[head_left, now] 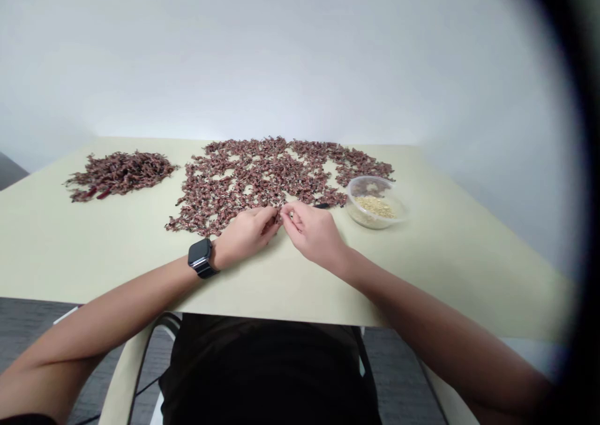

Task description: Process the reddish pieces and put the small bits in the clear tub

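Note:
My left hand (250, 232), with a dark smartwatch (200, 257) on its wrist, is closed in a pinch. My right hand (315, 230) is closed too, and its fingertips meet the left ones at the front edge of a wide spread of dried reddish-brown pods (253, 181). Between the fingertips shows a bit of one small dried pod (279, 217), mostly hidden by the fingers. Just beyond the right hand lies a thin tool with a black handle (322, 205); its pale far end is partly covered.
A clear round plastic bowl (370, 222) with pale yellow flakes or seeds (377, 207) stands right of the spread. At the left is a separate heap of dried dark-red pods (124, 174). The pale table (445, 256) ends at a white wall (300, 56).

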{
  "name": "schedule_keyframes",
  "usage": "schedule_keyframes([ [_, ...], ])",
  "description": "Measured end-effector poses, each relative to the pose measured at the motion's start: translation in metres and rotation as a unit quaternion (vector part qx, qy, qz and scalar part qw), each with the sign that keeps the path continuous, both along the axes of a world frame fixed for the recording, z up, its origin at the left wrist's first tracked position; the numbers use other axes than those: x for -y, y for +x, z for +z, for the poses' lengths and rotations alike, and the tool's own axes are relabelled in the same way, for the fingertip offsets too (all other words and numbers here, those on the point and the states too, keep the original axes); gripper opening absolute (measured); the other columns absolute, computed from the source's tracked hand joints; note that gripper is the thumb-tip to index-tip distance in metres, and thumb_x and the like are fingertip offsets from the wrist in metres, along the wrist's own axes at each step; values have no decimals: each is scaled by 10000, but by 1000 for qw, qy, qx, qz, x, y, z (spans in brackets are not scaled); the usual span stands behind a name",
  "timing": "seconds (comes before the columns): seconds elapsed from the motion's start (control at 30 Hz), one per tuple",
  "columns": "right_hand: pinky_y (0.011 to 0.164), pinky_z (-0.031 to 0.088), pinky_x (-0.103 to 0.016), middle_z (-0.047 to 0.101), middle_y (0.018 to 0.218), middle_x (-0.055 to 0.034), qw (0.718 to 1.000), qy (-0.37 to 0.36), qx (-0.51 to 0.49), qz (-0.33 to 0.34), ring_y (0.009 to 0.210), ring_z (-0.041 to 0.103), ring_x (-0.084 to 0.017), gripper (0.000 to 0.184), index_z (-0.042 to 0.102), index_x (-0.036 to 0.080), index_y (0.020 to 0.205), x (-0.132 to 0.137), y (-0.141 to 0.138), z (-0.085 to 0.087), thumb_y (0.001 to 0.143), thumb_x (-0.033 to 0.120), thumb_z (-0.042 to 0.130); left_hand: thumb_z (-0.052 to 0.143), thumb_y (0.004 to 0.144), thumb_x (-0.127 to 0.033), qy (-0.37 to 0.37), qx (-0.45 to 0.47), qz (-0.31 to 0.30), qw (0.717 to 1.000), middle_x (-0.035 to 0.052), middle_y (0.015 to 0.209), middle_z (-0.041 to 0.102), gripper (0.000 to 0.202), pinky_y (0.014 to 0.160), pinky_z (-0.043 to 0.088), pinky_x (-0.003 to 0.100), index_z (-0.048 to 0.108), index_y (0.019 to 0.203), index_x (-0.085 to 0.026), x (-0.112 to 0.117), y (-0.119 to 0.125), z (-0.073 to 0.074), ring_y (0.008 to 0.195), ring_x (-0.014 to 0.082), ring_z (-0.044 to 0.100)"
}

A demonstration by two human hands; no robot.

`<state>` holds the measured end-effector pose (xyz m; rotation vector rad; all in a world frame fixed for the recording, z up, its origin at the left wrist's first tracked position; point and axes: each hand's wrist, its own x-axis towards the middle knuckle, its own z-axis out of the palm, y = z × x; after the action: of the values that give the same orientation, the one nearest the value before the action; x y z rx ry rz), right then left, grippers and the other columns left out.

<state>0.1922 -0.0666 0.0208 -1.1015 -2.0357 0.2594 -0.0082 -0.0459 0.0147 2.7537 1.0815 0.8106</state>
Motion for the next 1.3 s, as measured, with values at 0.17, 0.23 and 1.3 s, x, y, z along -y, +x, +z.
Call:
schedule_keyframes([
  [0.17,524,283,-263,447,589,45,950,-235,-207,0,533,365,-104,163,663,164,830,-3,-6,4,905,304,628,432,1055,-261,104,-56,-3,993,35,737,566,222,624,370,278,515,870,-172,-2,0,-2,677,156,513],
  [0.23,492,240,-257,484,633,32,900,-331,-281,21,529,321,-91,184,665,157,828,-5,-6,4,874,335,661,428,1055,-250,130,-74,0,989,40,729,565,215,631,375,285,525,882,-168,-2,1,-2,683,165,518],
  [1.3,567,288,-273,357,582,67,987,-92,-113,71,536,346,-110,114,707,207,939,-15,16,3,947,301,642,615,970,-328,-179,144,-28,973,-10,776,739,185,653,442,211,644,870,-175,7,4,17,680,99,653],
])
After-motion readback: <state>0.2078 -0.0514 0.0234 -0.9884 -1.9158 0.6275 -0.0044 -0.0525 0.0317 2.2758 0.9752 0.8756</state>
